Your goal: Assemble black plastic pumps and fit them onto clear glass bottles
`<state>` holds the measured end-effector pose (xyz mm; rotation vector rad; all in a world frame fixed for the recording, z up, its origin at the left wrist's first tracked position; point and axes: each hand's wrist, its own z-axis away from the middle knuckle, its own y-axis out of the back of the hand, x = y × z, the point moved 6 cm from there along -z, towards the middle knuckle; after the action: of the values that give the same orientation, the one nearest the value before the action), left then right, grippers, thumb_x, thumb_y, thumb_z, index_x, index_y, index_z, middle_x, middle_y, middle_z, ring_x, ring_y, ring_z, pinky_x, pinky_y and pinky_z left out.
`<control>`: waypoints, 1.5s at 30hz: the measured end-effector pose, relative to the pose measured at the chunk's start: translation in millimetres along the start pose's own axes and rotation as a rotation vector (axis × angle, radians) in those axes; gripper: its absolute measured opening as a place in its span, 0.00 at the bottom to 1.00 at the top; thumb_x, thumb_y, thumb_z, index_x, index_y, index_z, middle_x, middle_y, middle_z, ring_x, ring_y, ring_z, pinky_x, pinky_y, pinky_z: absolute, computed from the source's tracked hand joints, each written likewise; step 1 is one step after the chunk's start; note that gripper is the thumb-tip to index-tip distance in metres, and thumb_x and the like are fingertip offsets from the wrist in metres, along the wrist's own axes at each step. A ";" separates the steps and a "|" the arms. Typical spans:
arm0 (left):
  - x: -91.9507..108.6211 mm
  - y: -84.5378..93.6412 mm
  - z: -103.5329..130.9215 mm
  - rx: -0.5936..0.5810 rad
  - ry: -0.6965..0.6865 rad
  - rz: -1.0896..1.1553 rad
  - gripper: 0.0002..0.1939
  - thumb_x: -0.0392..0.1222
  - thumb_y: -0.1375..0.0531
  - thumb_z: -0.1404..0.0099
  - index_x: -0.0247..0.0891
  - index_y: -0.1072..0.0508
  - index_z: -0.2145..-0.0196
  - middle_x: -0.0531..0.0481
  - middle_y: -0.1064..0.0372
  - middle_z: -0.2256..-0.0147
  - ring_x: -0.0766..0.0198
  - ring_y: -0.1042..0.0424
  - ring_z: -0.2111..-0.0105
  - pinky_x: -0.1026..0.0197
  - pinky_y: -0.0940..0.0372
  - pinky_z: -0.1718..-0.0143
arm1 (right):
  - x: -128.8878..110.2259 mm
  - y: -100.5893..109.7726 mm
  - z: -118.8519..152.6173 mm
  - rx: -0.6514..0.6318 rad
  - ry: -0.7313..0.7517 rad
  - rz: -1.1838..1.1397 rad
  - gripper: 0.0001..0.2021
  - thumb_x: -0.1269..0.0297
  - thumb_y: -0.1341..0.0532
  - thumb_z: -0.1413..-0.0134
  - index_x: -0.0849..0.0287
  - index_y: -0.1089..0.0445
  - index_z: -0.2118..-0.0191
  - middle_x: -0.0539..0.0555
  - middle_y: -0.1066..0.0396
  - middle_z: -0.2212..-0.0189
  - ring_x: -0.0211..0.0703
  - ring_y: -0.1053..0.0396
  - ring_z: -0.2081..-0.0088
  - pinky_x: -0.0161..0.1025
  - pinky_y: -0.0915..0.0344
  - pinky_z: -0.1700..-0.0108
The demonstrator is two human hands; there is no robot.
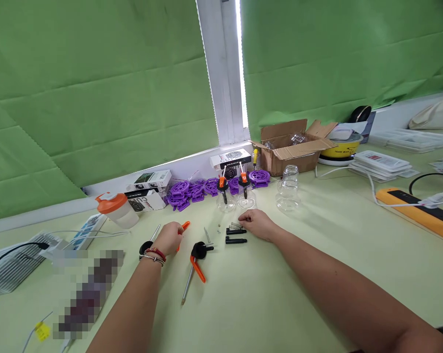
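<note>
My left hand (170, 238) is closed, its curled fingertips on an orange lever (185, 226) that it partly hides. By its wrist lies a black round piece (145, 249) with a metal rod. My right hand (257, 224) has its fingers pinched at the end of the small coil springs (235, 225); whether one is lifted I cannot tell. Just below the springs, two black handle-shaped parts (236, 240) lie side by side. Between my hands rests a manual grinder part: a black round head (199, 250) with an orange lever (198, 269) and a metal rod (187, 284).
Clear glass jars (288, 191) and two orange-and-black bottle tops (244, 181) stand behind. Purple plastic pieces (179, 193), boxes (148, 200) and an open carton (291, 157) line the wall. An orange-lidded shaker (116, 210) stands left; an orange power strip (416, 213) lies right.
</note>
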<state>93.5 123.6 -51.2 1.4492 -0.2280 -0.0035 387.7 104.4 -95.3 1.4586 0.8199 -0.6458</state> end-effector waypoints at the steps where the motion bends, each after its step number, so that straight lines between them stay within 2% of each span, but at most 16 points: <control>1: 1.2 0.3 0.4 0.006 0.003 -0.007 0.09 0.29 0.45 0.50 0.36 0.26 0.75 0.47 0.26 0.66 0.60 0.29 0.66 0.64 0.40 0.69 | -0.4 0.2 0.2 0.000 0.001 0.001 0.10 0.67 0.40 0.51 0.59 0.23 0.64 0.54 0.24 0.62 0.43 0.28 0.62 0.37 0.35 0.57; 7: 10.4 -1.3 0.4 0.041 0.018 -0.043 0.08 0.29 0.45 0.48 0.37 0.29 0.78 0.46 0.27 0.67 0.59 0.29 0.67 0.63 0.41 0.67 | -4.5 2.9 2.3 -0.003 0.006 0.008 0.10 0.66 0.40 0.51 0.59 0.23 0.64 0.54 0.24 0.61 0.44 0.29 0.61 0.37 0.35 0.57; 15: 11.3 -2.6 0.4 0.095 0.039 -0.079 0.08 0.32 0.47 0.42 0.36 0.30 0.77 0.44 0.29 0.67 0.59 0.31 0.67 0.62 0.42 0.68 | -3.7 2.8 1.7 -0.009 0.016 0.016 0.09 0.66 0.40 0.51 0.57 0.23 0.65 0.53 0.24 0.61 0.43 0.29 0.62 0.36 0.35 0.59; 21: 25.6 -6.6 1.9 0.104 0.041 -0.061 0.09 0.32 0.48 0.42 0.36 0.30 0.76 0.44 0.30 0.64 0.60 0.31 0.67 0.62 0.42 0.69 | -2.5 1.4 0.9 -0.015 0.031 0.011 0.10 0.63 0.39 0.52 0.58 0.23 0.64 0.54 0.24 0.63 0.42 0.30 0.64 0.35 0.36 0.61; 25: 37.3 3.8 4.1 0.137 0.042 -0.031 0.09 0.34 0.47 0.43 0.38 0.27 0.74 0.43 0.29 0.63 0.55 0.31 0.63 0.61 0.41 0.70 | -1.1 0.5 0.2 -0.007 0.040 0.012 0.13 0.59 0.36 0.55 0.59 0.23 0.63 0.53 0.25 0.66 0.40 0.31 0.67 0.34 0.36 0.64; 28: 56.3 17.4 4.1 0.179 -0.020 0.012 0.10 0.37 0.47 0.41 0.37 0.25 0.71 0.42 0.29 0.61 0.53 0.33 0.58 0.59 0.39 0.64 | 1.1 -0.5 -1.5 -0.004 0.037 0.018 0.12 0.60 0.35 0.57 0.58 0.23 0.64 0.53 0.25 0.67 0.39 0.32 0.67 0.33 0.37 0.64; 30: 78.0 21.4 2.7 0.163 -0.109 0.058 0.11 0.38 0.47 0.40 0.37 0.24 0.69 0.44 0.28 0.62 0.57 0.32 0.61 0.60 0.39 0.63 | 2.5 -1.1 -2.4 -0.005 0.032 0.015 0.12 0.60 0.35 0.56 0.59 0.23 0.64 0.52 0.25 0.68 0.39 0.31 0.68 0.33 0.37 0.65; 34: 131.2 8.9 -0.4 0.018 -0.304 0.136 0.08 0.40 0.43 0.43 0.39 0.23 0.70 0.51 0.26 0.69 0.64 0.30 0.69 0.65 0.38 0.67 | 2.9 -1.1 -2.4 -0.006 0.042 0.010 0.12 0.60 0.35 0.56 0.59 0.23 0.63 0.53 0.25 0.67 0.39 0.31 0.67 0.33 0.37 0.65; 37: 157.0 -5.2 -2.8 -0.038 -0.334 0.121 0.07 0.36 0.42 0.45 0.38 0.23 0.72 0.49 0.27 0.73 0.63 0.30 0.71 0.64 0.39 0.70 | 1.4 -0.7 -1.8 -0.008 0.054 0.015 0.11 0.61 0.36 0.56 0.58 0.23 0.64 0.52 0.24 0.67 0.39 0.30 0.67 0.33 0.37 0.65; 42: 167.0 -14.8 -6.0 -0.028 -0.287 0.049 0.08 0.31 0.42 0.48 0.36 0.23 0.74 0.42 0.27 0.72 0.57 0.29 0.68 0.60 0.39 0.68 | -1.7 0.5 -2.1 -0.002 0.065 0.037 0.09 0.63 0.37 0.55 0.57 0.22 0.66 0.52 0.24 0.67 0.40 0.30 0.67 0.33 0.37 0.65; 45: 165.2 -16.4 -6.6 -0.037 -0.269 0.036 0.08 0.31 0.42 0.48 0.36 0.23 0.74 0.43 0.28 0.73 0.58 0.29 0.69 0.61 0.40 0.69 | -2.9 0.8 -2.2 -0.006 0.073 0.044 0.08 0.64 0.37 0.55 0.57 0.22 0.67 0.52 0.24 0.67 0.39 0.30 0.67 0.32 0.38 0.65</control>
<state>258.4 104.9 -42.8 1.4058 -0.4709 -0.1732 386.5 106.3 -92.4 1.4977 0.8429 -0.5591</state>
